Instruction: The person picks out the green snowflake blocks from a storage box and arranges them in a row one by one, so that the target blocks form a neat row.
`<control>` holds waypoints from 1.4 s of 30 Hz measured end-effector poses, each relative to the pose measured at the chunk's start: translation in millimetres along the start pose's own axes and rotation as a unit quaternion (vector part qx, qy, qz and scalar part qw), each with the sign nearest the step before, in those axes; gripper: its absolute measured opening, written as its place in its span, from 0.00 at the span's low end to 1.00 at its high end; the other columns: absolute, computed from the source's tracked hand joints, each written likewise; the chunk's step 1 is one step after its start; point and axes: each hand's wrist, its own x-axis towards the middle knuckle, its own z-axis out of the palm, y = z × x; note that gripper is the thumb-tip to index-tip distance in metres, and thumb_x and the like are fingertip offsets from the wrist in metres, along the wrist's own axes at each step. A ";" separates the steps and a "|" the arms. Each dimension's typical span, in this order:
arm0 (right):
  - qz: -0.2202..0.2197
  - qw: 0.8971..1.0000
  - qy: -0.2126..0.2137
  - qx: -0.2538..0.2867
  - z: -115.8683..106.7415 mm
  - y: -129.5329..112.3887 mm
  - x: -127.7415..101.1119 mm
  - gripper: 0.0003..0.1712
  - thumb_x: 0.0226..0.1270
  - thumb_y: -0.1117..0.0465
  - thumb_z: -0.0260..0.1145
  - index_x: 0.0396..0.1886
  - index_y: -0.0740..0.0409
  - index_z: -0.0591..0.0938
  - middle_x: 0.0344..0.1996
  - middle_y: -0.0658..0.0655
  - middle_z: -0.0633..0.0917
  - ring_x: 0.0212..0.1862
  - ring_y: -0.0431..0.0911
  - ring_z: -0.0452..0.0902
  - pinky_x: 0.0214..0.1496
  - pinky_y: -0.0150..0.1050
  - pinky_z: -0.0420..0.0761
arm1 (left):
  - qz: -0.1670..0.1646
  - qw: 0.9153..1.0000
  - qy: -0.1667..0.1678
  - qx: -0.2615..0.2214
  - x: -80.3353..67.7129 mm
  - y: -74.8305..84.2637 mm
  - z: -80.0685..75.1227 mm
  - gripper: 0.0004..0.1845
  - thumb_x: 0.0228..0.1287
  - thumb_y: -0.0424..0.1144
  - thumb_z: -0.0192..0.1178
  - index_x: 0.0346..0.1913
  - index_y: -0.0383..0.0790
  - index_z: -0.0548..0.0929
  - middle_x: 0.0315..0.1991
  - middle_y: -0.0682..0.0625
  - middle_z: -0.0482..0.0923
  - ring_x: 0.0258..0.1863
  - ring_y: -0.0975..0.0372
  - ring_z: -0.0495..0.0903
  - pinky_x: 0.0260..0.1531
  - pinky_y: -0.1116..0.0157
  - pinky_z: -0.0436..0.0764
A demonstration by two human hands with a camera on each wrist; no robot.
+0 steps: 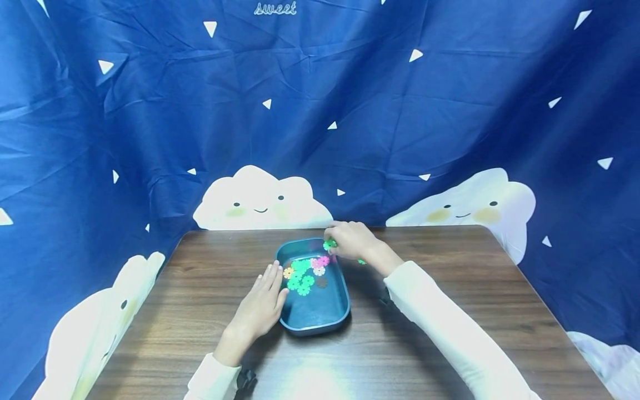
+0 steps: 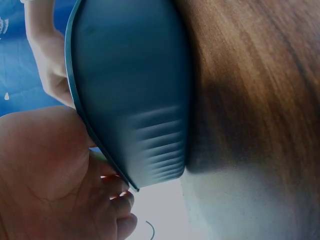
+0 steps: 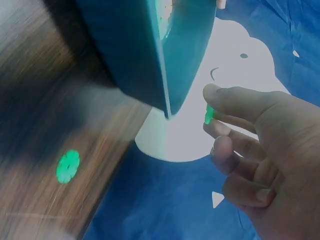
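Fingers of the right hand [image 1: 352, 240] pinched a green flower-shaped piece [image 1: 329, 244] between thumb and forefinger, holding it just above the far right corner of the teal tray [image 1: 320, 316]. From the right wrist view the same piece [image 3: 209, 115] showed as a thin green edge caught at the fingertips [image 3: 212, 92], close to the tray's rim [image 3: 165, 75] but not touching it. The left hand [image 1: 261, 308] lay flat on the wooden table [image 1: 450, 311] with straight fingers resting against the tray's left wall, gripping nothing; the left wrist view showed its palm [image 2: 45, 175] pressed close beside the tray's outer wall [image 2: 135, 100]. Inside the tray sat a loose cluster of flower pieces [image 1: 304, 275] in its far half: mostly green ones, with a pink one, a white one, an orange one and a dark one among them, several touching or overlapping. One more green piece [image 3: 67, 166] lay on the table to the right of the tray, apart from it and near the right wrist. A blue cloth backdrop [image 1: 400, 111] with white clouds hung behind the table.
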 end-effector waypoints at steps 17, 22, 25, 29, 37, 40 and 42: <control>0.029 0.999 0.028 -0.010 -0.7 41.5 -37.3 0.14 0.61 0.49 0.71 0.46 0.43 0.85 0.37 0.47 0.82 0.32 0.43 0.77 0.30 0.41 0.78 | 0.000 1.000 -0.002 0.001 -1.4 -0.5 0.1 0.32 0.79 0.50 0.39 0.75 0.31 0.57 0.78 0.39 0.51 0.78 0.48 0.52 0.75 0.48 0.57; 0.038 0.999 0.027 -0.019 3.3 53.9 -46.4 0.13 0.61 0.50 0.71 0.46 0.43 0.85 0.36 0.47 0.81 0.30 0.42 0.75 0.29 0.40 0.76 | 0.003 1.000 0.003 0.001 -1.5 -0.3 0.8 0.32 0.79 0.51 0.37 0.75 0.31 0.58 0.78 0.39 0.51 0.77 0.47 0.52 0.75 0.47 0.58; 0.044 0.998 0.030 -0.022 6.1 62.3 -51.6 0.13 0.60 0.50 0.72 0.45 0.43 0.85 0.36 0.47 0.81 0.30 0.42 0.75 0.30 0.42 0.77 | 0.001 1.000 0.003 0.003 -1.4 0.4 0.4 0.32 0.79 0.50 0.39 0.75 0.32 0.57 0.78 0.39 0.50 0.78 0.49 0.51 0.75 0.47 0.58; 0.056 0.998 0.027 -0.022 10.6 74.1 -58.4 0.15 0.59 0.48 0.72 0.46 0.44 0.86 0.35 0.47 0.81 0.31 0.43 0.75 0.32 0.44 0.78 | -0.004 1.000 0.000 0.000 -1.2 1.3 0.0 0.32 0.78 0.49 0.42 0.75 0.33 0.57 0.78 0.40 0.49 0.78 0.50 0.50 0.75 0.48 0.57; 0.084 0.996 0.010 -0.008 22.0 91.8 -69.2 0.16 0.60 0.49 0.72 0.47 0.44 0.85 0.35 0.48 0.80 0.32 0.44 0.76 0.32 0.46 0.79 | -0.002 1.000 0.003 0.008 -2.0 0.7 1.8 0.32 0.79 0.50 0.41 0.75 0.32 0.56 0.78 0.40 0.49 0.78 0.50 0.50 0.76 0.49 0.57; 0.086 0.996 0.005 -0.002 29.0 96.6 -71.6 0.15 0.59 0.51 0.72 0.46 0.45 0.85 0.34 0.48 0.80 0.31 0.44 0.76 0.31 0.47 0.78 | -0.004 1.000 -0.002 0.008 -2.9 1.4 1.2 0.32 0.79 0.50 0.40 0.76 0.33 0.56 0.78 0.40 0.49 0.78 0.50 0.50 0.76 0.49 0.56; 0.085 0.996 0.006 -0.001 33.9 99.4 -72.9 0.14 0.58 0.52 0.73 0.44 0.45 0.85 0.33 0.48 0.79 0.31 0.46 0.76 0.30 0.48 0.78 | -0.005 1.000 -0.006 0.007 -3.5 2.1 0.8 0.32 0.79 0.50 0.40 0.76 0.33 0.56 0.79 0.40 0.49 0.78 0.50 0.51 0.76 0.50 0.55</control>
